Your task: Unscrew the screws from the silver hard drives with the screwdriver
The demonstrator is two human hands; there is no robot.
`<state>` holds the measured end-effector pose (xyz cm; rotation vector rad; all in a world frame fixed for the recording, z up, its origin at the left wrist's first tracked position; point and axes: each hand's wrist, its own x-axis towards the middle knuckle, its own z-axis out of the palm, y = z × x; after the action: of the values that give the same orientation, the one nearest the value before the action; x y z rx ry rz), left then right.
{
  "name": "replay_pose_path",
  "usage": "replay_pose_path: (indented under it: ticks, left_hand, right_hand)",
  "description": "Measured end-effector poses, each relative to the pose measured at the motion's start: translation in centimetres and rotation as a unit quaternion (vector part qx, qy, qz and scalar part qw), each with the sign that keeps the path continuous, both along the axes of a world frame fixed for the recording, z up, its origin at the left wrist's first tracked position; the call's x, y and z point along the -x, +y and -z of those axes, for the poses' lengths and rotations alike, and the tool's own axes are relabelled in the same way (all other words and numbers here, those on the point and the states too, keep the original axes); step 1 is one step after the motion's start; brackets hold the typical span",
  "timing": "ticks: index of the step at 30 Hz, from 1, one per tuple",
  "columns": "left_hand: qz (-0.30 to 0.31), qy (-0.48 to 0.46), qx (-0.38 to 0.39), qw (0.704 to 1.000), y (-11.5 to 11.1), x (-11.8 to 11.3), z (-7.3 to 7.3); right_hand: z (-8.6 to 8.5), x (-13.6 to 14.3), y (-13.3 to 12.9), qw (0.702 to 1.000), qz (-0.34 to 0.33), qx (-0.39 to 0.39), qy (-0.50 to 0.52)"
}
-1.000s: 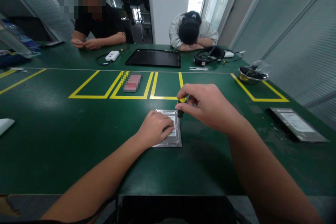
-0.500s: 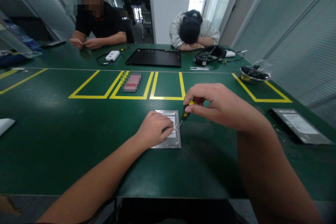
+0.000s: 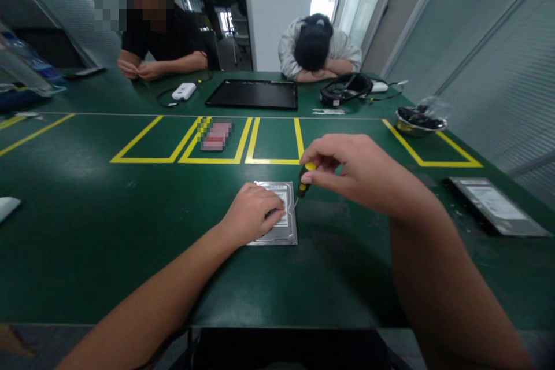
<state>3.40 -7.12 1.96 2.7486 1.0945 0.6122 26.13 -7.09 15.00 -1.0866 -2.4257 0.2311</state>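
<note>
A silver hard drive (image 3: 289, 233) with a white label lies flat on the green table (image 3: 182, 196) in front of me. My left hand (image 3: 254, 212) rests on its left part and holds it down, fingers curled over the label and hiding some of it. Between the thumb and fingers of my right hand (image 3: 351, 165) is a small screwdriver (image 3: 302, 186) with a black and yellow handle. It tilts slightly, its thin shaft reaching down to the drive's right edge. Whether the tip sits in a screw is too small to tell.
At the right lies a second hard drive (image 3: 494, 203), with a metal bowl (image 3: 420, 126) of dark items behind it. A black flat panel (image 3: 254, 95), a headset (image 3: 342, 91) and a white device (image 3: 184, 91) lie farther back. Two people sit across the table.
The whole view has shifted slightly. My right hand and the screwdriver have moved a little left, the handle looking slightly more upright. My left hand stays on the hard drive.
</note>
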Motion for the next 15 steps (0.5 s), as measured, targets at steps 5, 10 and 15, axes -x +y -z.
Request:
replay_pose_path:
  ticks: [5, 10, 15]
  left_hand:
    - [0.000, 0.000, 0.000, 1.000, 0.05, 0.01, 0.04]
    - [-0.004, 0.005, 0.001, 1.000, 0.04, -0.07, -0.03]
    - [-0.002, 0.004, -0.002, 1.000, 0.03, -0.14, -0.06]
  right_hand:
    - [-0.17, -0.16, -0.20, 1.000, 0.005, 0.009, 0.009]
    - [-0.09, 0.16, -0.16, 1.000, -0.016, 0.014, 0.007]
    - [0.37, 0.69, 0.06, 1.000, -0.010, -0.001, 0.016]
